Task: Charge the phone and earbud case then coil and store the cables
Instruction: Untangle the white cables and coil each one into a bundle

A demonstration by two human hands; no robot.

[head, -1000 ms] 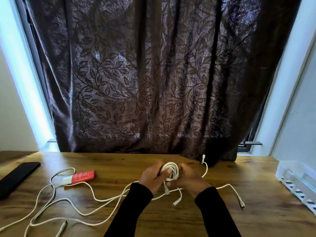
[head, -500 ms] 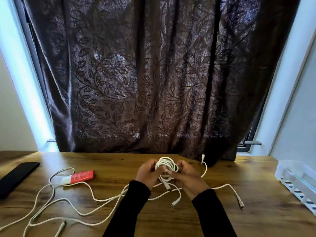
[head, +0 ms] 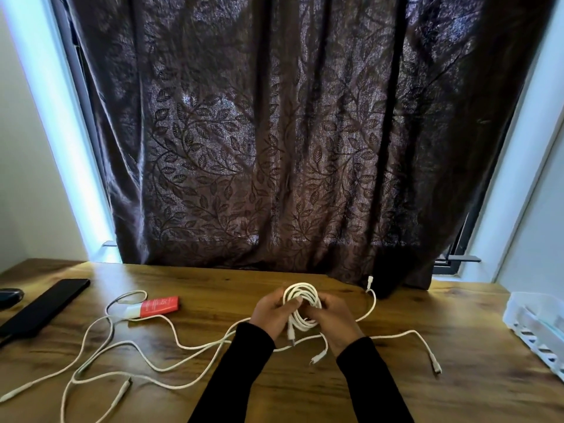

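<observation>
- My left hand [head: 273,312] and right hand [head: 334,315] both pinch the coiled cable [head: 302,306] above bare table [head: 305,392].
- Loose cables [head: 146,358] crowd the left; the tray [head: 537,328] is cut off at the right edge.

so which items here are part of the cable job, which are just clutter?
Job:
- coiled white cable, held between left hand and right hand
- loose white cables on the desk
- black phone
- white basket, likely the storage spot

Lying about:
- red tube
- dark object at the left edge, too cut off to identify
</observation>
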